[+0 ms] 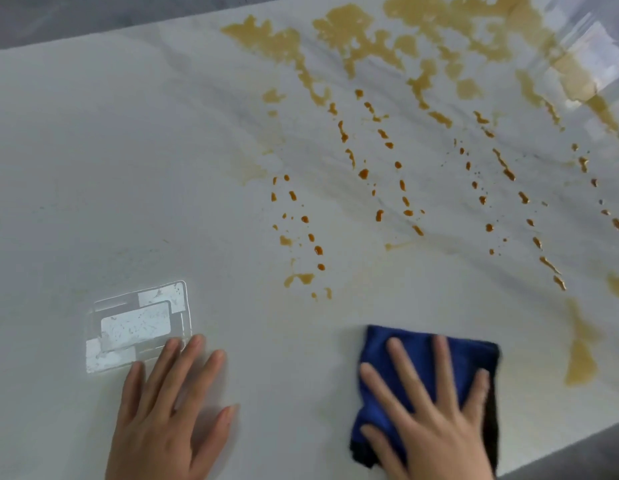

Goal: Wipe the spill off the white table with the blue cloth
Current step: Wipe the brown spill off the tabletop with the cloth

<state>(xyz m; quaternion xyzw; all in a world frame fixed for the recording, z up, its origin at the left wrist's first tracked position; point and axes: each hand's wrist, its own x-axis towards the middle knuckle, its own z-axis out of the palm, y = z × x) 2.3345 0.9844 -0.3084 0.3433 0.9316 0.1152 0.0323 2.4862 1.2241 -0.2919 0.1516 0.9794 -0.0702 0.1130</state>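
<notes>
An orange-brown spill point(370, 46) spreads in wide patches across the far part of the white table point(110, 168). Trails of drops point(363, 173) run from it toward me. A further smear point(580, 355) lies at the right. The folded blue cloth point(419, 355) lies flat near the table's front edge. My right hand point(429, 407) presses down on it with fingers spread and straight. My left hand point(169, 407) rests flat on the bare tabletop to the left, fingers straight, holding nothing.
A bright rectangular reflection point(138, 325) shines on the tabletop just beyond my left fingertips. The table's front edge point(561, 448) cuts across the lower right corner, with grey floor beyond. Grey floor point(58, 15) also shows past the far left edge.
</notes>
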